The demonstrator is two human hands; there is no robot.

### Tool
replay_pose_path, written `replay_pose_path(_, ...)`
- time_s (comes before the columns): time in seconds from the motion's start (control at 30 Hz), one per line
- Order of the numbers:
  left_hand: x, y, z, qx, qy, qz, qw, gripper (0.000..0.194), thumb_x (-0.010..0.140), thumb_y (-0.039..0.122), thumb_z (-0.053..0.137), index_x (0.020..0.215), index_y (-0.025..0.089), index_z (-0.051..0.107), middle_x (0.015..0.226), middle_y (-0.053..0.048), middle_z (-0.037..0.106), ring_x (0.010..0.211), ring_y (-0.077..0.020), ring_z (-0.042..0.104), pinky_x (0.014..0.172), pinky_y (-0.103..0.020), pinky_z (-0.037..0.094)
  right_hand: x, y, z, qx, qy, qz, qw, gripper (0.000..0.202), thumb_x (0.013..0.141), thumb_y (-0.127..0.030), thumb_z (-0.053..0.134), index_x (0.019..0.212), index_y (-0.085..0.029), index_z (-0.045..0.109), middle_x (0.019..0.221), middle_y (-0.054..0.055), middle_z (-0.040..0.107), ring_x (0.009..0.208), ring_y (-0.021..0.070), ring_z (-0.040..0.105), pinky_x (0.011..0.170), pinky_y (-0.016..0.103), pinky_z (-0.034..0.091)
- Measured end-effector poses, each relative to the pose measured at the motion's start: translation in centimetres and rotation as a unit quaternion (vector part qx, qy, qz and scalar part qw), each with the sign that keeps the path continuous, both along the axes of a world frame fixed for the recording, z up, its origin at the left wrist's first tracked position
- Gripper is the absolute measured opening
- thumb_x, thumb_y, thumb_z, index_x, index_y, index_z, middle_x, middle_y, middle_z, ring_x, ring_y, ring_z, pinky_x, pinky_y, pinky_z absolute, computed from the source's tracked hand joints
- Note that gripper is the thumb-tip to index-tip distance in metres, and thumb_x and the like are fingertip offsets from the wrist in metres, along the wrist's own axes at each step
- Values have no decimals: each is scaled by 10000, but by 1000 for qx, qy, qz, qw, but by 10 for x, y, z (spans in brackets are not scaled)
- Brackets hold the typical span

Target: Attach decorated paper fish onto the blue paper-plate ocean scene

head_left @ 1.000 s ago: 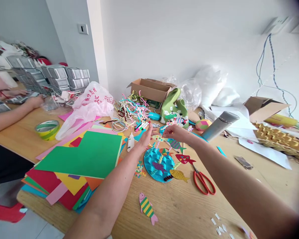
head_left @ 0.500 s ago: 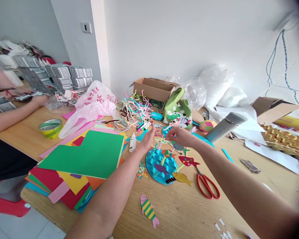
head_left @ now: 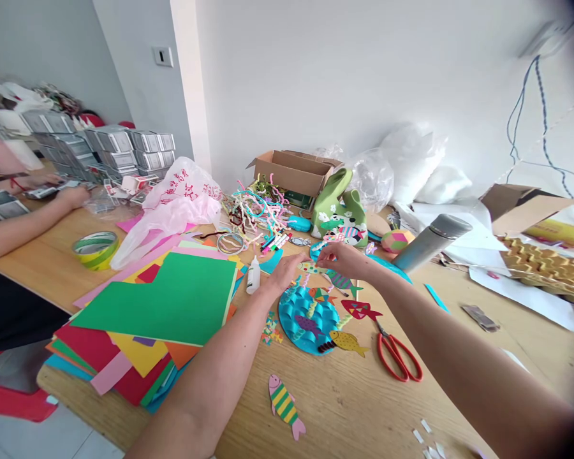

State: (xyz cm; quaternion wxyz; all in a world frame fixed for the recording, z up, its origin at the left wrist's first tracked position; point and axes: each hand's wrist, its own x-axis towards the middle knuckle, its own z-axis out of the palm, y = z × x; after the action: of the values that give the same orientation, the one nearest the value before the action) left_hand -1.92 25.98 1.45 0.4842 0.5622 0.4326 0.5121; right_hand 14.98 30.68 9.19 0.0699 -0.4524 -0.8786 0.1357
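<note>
A pale spotted paper fish [head_left: 310, 268] is between my two hands, above the far edge of a round blue base [head_left: 291, 328] with raised scales. My left hand [head_left: 287, 273] has its fingers closed at the fish's left end. At the other end, my right hand [head_left: 344, 258] pinches it, though its fingers hide part of the fish. Twisted pipe cleaners stand on the base, with an orange fish [head_left: 321, 294], a purple fish [head_left: 308, 325] and a yellow fish [head_left: 348, 342] around them. A striped fish [head_left: 339, 280] is under my right hand.
Red-handled scissors [head_left: 398, 357] and a red fish [head_left: 360, 309] lie right; a pink-and-yellow striped fish [head_left: 285, 407] lies in front. A glue bottle [head_left: 253, 277], coloured sheets [head_left: 162, 299] and tape [head_left: 95, 248] are left. A steel flask [head_left: 430, 242] stands right. Another person's arm [head_left: 33, 220] works far left.
My left hand has lowered and turned inward, its fingers coming to the pale fish. My right hand has moved only slightly. The view has shifted a little.
</note>
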Motion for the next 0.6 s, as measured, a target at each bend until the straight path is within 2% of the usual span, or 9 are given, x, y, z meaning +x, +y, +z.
replay_pose_path(0.1,2,3,-3,-12,8,-9,1000,287,777,255,506,930,143,722,900,-40,712,936,-204,612,870,-311,454,0,1,0,4,-2,-5,1000,149,749,-290,626,709,-177,714,692,37,681,641,153,568,569,238,392)
replay_pose_path(0.23,4,4,-6,-27,17,-12,999,330,681,165,570,977,131,710,825,-20,698,784,-168,602,734,-267,460,0,-1,1,11,-6,-8,1000,142,749,-275,614,711,-182,715,685,34,686,640,153,574,564,235,389)
replay_pose_path(0.33,5,4,-6,-29,12,-10,999,313,667,157,588,955,131,710,835,-20,695,797,-163,599,740,-256,452,-1,-2,2,9,-11,-13,1000,150,750,-287,612,719,-189,722,702,35,693,655,158,583,576,238,394)
replay_pose_path(0.43,5,4,-4,-30,-1,-7,1000,226,721,234,576,870,132,711,796,-21,686,831,-178,601,769,-268,454,-2,-3,3,8,-16,-15,1000,162,754,-295,607,726,-193,729,707,37,694,660,163,590,584,244,397)
replay_pose_path(0.6,2,5,-2,-27,-9,27,999,239,791,305,516,726,155,691,756,-14,674,873,-192,591,798,-278,449,-1,0,1,17,-13,0,1000,162,757,-294,607,714,-191,724,701,35,697,651,162,590,577,244,400)
